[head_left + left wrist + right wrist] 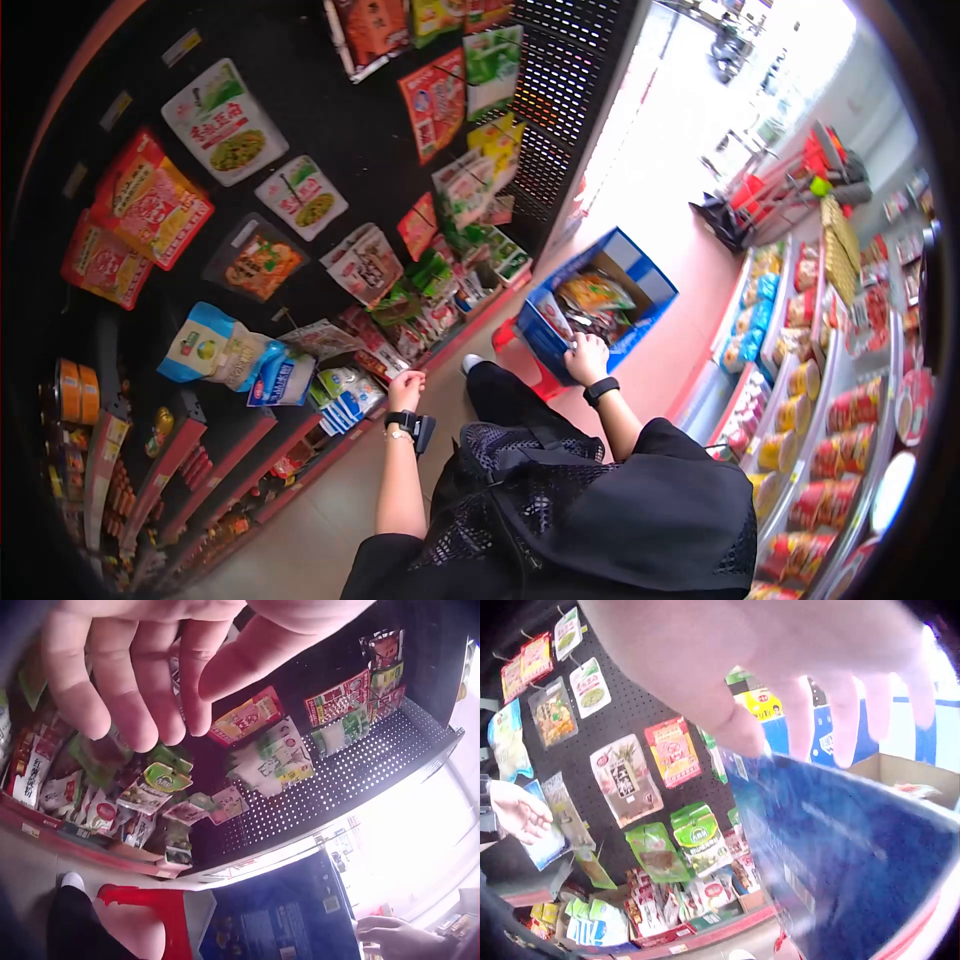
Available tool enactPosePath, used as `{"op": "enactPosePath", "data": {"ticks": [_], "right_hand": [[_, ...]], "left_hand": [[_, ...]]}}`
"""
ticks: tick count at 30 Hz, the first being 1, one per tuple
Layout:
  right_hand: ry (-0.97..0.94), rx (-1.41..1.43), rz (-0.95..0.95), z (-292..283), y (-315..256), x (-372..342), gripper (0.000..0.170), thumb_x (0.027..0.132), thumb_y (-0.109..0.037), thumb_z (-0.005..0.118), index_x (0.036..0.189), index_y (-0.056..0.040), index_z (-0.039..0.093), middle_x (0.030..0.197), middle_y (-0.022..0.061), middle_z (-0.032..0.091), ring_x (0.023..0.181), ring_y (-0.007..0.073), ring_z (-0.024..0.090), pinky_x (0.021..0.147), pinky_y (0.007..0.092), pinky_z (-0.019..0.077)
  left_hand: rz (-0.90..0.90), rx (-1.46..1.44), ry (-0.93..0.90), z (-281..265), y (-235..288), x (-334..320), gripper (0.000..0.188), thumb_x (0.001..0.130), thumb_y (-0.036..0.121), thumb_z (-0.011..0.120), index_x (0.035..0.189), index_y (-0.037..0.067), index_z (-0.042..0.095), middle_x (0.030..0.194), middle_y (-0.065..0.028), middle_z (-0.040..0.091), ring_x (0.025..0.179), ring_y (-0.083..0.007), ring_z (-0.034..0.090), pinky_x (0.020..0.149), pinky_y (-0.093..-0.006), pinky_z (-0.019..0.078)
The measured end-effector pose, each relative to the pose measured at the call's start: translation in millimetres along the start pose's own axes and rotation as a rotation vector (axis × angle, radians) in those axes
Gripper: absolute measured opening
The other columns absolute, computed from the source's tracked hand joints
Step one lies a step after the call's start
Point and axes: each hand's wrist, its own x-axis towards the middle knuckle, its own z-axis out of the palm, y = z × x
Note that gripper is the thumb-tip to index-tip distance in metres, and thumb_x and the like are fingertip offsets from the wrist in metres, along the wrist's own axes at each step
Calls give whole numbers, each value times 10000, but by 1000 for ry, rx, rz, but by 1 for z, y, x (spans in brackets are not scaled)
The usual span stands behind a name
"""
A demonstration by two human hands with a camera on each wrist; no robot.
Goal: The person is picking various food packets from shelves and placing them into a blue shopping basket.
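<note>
At its near edge, my right hand [587, 358] holds a blue cardboard box [640, 270], thumb outside the wall and fingers over the rim in the right wrist view. Several packets [595, 295] lie inside the box, one orange and yellow. Beneath the box stands a red plastic stool [540, 378]. My left hand [405, 387] hangs in the air with nothing in it, its fingers [154, 690] loosely bent. It is nearest the lower shelf of bagged goods [350, 395] and the hanging packets on the black pegboard [315, 769].
Pouches [225, 120] hang from hooks along the left rack. On the right, shelves carry rows of instant noodle cups [830, 455]. Red folded carts [770, 195] stand by the bright doorway. My foot [470, 363] is close beside the stool.
</note>
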Motion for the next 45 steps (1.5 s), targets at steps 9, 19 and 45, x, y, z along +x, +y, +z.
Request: {"op": "enactPosePath", "data": {"ticks": [9, 19, 45], "right_hand": [[1, -24, -36, 17, 27, -51, 755, 553, -164, 588, 1209, -122, 217, 1218, 153, 228, 1170, 326, 142, 908, 498, 201], [-102, 66, -45, 13, 32, -50, 736, 565, -177, 587, 1209, -114, 236, 1200, 149, 283, 1163, 324, 163, 889, 498, 233], [-606, 716, -385, -63, 162, 117, 145, 709, -75, 462, 814, -20, 547, 686, 108, 559, 635, 188, 543, 602, 280, 435]], "left_hand": [[-200, 74, -155, 15, -36, -46, 101, 758, 122, 468, 756, 70, 554, 684, -9, 565, 524, -62, 509, 428, -184, 382], [-126, 114, -154, 43, -20, -34, 106, 761, 119, 469, 738, 57, 552, 673, -14, 561, 539, -71, 511, 444, -189, 394], [-25, 156, -306, 339, 113, 7, 133, 756, 136, 494, 819, 26, 536, 710, -13, 541, 584, -87, 499, 529, -207, 411]]}}
